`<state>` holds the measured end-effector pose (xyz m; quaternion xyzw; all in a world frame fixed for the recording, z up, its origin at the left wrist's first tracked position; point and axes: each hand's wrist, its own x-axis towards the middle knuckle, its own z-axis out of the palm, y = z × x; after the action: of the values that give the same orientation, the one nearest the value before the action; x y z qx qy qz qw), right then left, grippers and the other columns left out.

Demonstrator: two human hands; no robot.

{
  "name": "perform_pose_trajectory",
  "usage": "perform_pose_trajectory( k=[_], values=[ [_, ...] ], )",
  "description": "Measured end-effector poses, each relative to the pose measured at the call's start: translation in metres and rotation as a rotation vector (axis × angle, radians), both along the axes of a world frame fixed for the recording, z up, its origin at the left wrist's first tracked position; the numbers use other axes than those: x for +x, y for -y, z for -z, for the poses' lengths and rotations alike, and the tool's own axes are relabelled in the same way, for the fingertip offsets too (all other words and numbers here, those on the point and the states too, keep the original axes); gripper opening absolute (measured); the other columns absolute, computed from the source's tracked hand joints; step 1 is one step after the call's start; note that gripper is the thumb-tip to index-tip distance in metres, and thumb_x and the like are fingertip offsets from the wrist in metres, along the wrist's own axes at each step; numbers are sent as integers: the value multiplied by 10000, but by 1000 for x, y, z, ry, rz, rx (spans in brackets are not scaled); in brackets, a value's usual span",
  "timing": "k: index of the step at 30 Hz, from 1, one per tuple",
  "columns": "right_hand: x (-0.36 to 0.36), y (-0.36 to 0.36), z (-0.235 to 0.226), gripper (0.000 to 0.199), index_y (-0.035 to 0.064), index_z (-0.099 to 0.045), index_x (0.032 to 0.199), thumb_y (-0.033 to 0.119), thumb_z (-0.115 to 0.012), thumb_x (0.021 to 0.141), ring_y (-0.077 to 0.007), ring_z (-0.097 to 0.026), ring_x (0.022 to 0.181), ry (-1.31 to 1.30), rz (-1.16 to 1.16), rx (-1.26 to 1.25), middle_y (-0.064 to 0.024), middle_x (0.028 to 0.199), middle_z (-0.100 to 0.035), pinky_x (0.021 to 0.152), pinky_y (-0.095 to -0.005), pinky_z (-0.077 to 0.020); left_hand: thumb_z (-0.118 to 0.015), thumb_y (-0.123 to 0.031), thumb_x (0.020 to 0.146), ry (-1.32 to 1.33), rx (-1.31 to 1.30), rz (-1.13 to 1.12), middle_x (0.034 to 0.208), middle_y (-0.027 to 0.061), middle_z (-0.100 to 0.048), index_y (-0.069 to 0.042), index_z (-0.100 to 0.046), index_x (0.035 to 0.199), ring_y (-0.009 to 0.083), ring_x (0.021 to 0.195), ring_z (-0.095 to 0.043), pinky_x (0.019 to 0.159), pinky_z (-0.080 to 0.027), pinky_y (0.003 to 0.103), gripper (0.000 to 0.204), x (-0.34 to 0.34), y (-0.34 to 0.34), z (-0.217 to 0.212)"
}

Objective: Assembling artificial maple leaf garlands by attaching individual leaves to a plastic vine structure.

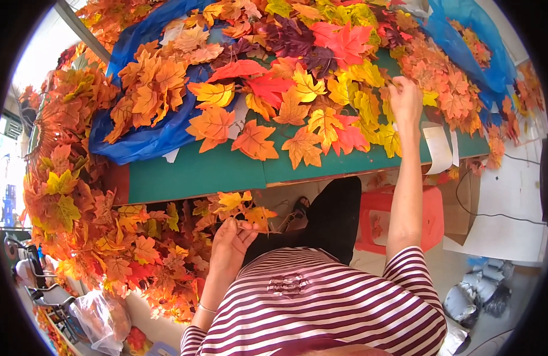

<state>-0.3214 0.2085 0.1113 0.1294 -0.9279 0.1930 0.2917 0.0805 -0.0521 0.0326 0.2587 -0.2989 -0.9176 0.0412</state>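
Note:
My left hand (pixel 229 242), low in front of my striped shirt, pinches the thin stem of an artificial maple leaf sprig. Its yellow-orange leaves (pixel 260 216) stick out past my fingertips, below the table's near edge. My right hand (pixel 406 98) is stretched far over the table at the right. Its fingers are curled together beside a pile of yellow artificial leaves (pixel 367 105); whatever they hold is too small to make out. Loose orange leaves (pixel 302 147) and red leaves (pixel 350 135) lie spread on the green tabletop (pixel 197 177) between the hands.
Blue plastic bags (pixel 128 148) with orange leaves lie on the table at left and far right. A thick mass of leaf garlands (pixel 117 237) hangs along the left. Beneath the table, a red plastic stool (pixel 431 213) stands at right. Silvery wrapped bundles (pixel 478 291) lie on the floor.

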Motion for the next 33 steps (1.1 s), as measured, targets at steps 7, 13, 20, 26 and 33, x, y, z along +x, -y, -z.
perform_pose_trajectory(
  k=[7, 13, 20, 26, 33],
  values=[
    [-3, 78, 2, 441, 29, -584, 1191, 152, -709, 787, -263, -660, 872, 21, -414, -286, -159, 1116, -655, 761, -361, -523, -539, -260, 969, 21, 26, 10, 942, 43, -637, -93, -557, 968, 218, 1000, -626, 875, -519, 339, 168, 2, -4, 8],
    [26, 155, 0, 247, 17, -657, 1019, 74, -663, 780, -303, -656, 747, 70, -661, -340, -161, 903, -670, 680, -384, -520, -566, -243, 956, 77, 14, -4, 927, 59, -634, -76, -564, 941, 221, 989, -619, 865, -515, 341, 168, -5, -8, 6],
    [-5, 95, -22, 159, 59, -696, 946, 150, -656, 821, -277, -660, 652, 170, -493, -260, -157, 778, -684, 604, -374, -518, -576, -293, 951, 159, -51, -38, 928, 53, -593, -53, -530, 1023, 206, 985, -591, 854, -505, 329, 255, -9, -10, 4],
    [-120, -120, 4, 231, 37, -652, 982, 88, -652, 757, -350, -643, 735, -209, 181, -171, -184, 787, -655, 676, -452, -514, -575, -261, 952, 222, -41, -28, 919, 47, -602, -53, -540, 1035, 205, 981, -594, 850, -506, 327, 227, -19, -14, 3],
    [-135, -246, -23, 1145, 145, -178, 1495, 629, -749, 629, -475, -293, 1320, 121, 791, -110, -226, 1476, -286, 986, -636, -282, -564, -237, 958, 232, -42, -59, 921, 50, -621, -38, -565, 994, 199, 988, -606, 852, -536, 318, 202, -27, -17, 3]
  ],
)
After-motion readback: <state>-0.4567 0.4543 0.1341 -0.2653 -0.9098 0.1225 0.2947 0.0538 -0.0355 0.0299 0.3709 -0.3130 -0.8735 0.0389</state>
